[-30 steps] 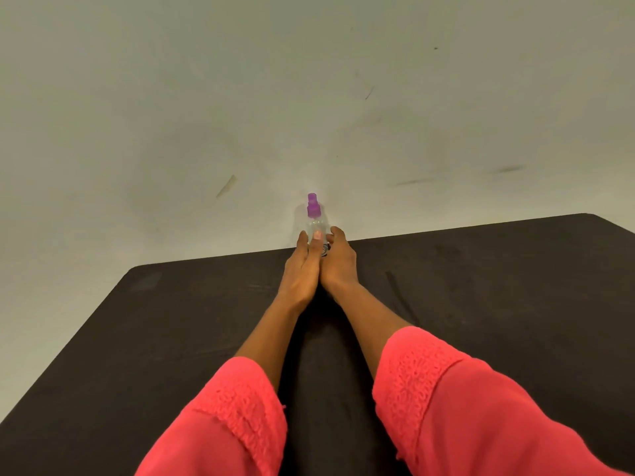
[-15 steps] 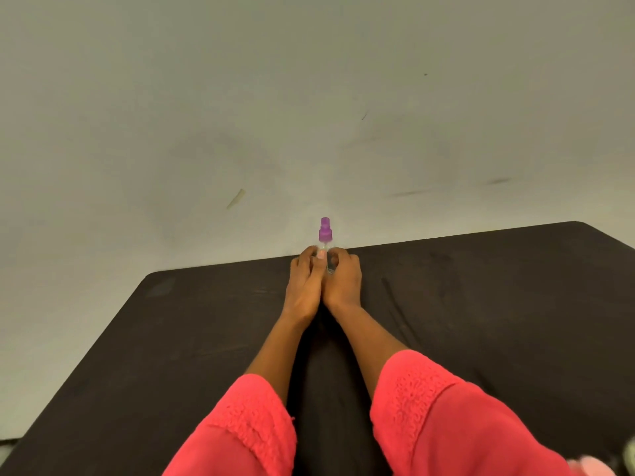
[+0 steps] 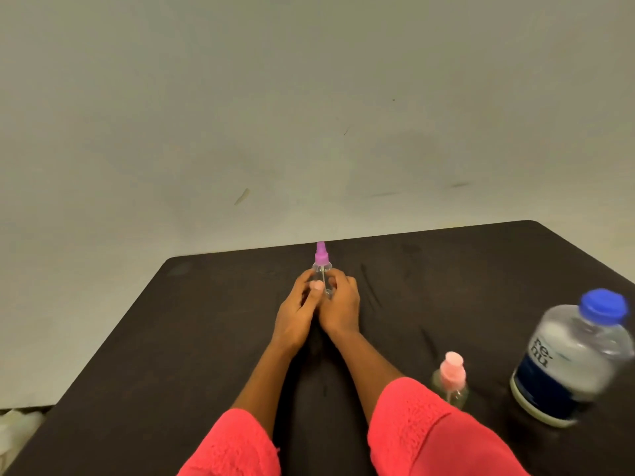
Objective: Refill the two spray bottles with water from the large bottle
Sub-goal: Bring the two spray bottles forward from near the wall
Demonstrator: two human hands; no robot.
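Note:
A small clear spray bottle with a purple cap [image 3: 322, 261] stands upright near the far edge of the black table [image 3: 171, 338]. My left hand [image 3: 297, 314] and my right hand [image 3: 342, 309] hold its body from both sides, fingers curled round it. A second clear spray bottle with a pink cap [image 3: 452, 374] stands at the near right, partly behind my right sleeve. The large water bottle with a blue cap [image 3: 570, 359] and dark label stands upright further right.
A plain pale wall [image 3: 309, 115] rises behind the table. The table's far edge runs just behind the purple-capped bottle, and its left edge slants toward me. Something pale and blurred [image 3: 17, 427] lies off the table at the lower left.
The view has tilted down, and the pink-capped bottle and large bottle have come into sight. Both hands have drawn the purple-capped bottle nearer to me, away from the table's far edge.

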